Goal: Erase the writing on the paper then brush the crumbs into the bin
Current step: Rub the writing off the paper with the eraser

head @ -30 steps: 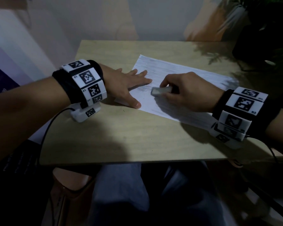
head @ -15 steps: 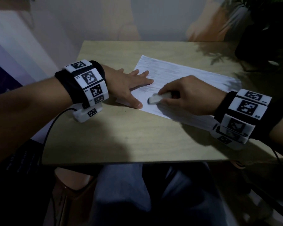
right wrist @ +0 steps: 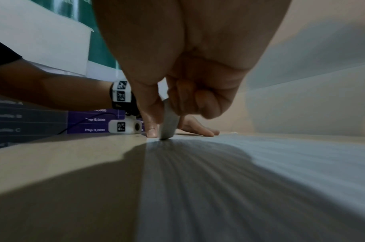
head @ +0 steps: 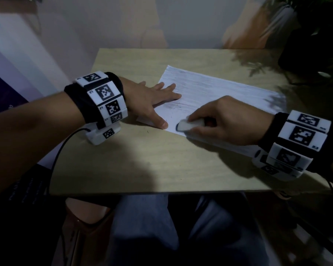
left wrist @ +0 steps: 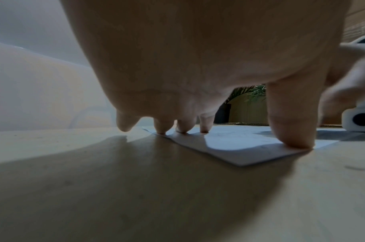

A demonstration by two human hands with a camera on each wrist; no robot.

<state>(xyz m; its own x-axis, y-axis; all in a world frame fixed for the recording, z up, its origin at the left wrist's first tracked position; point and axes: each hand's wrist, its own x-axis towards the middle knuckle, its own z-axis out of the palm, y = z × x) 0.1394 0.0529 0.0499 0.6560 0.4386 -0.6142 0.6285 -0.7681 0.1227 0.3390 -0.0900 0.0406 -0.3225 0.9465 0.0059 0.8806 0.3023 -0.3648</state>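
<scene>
Pinched between thumb and curled fingers, the small white block eraser (head: 188,126) sits in the right hand (head: 227,121), its tip pressed down on the white lined sheet of paper (head: 215,93) right at the sheet's near-left edge. From the right wrist view the eraser (right wrist: 169,122) stands steeply tilted, so only its lower corner bites the paper (right wrist: 260,172), which looks like a way to put pressure on one small patch.

Over on the other side, the left hand (head: 150,100) lies flat, fingers straight and spread, holding nothing. Its fingertips (left wrist: 204,126) and thumb press the paper's left corner (left wrist: 239,147) to the pale wooden table (head: 161,160); that pins the sheet, I'd say, so the rubbing doesn't drag or crumple it.

Faint marks show on the paper between the two hands, though too blurred to read. The sheet lies slantwise across the table's far-right part. Erasing looks to be under way; no bin is in view, and crumbs are too small to make out.
</scene>
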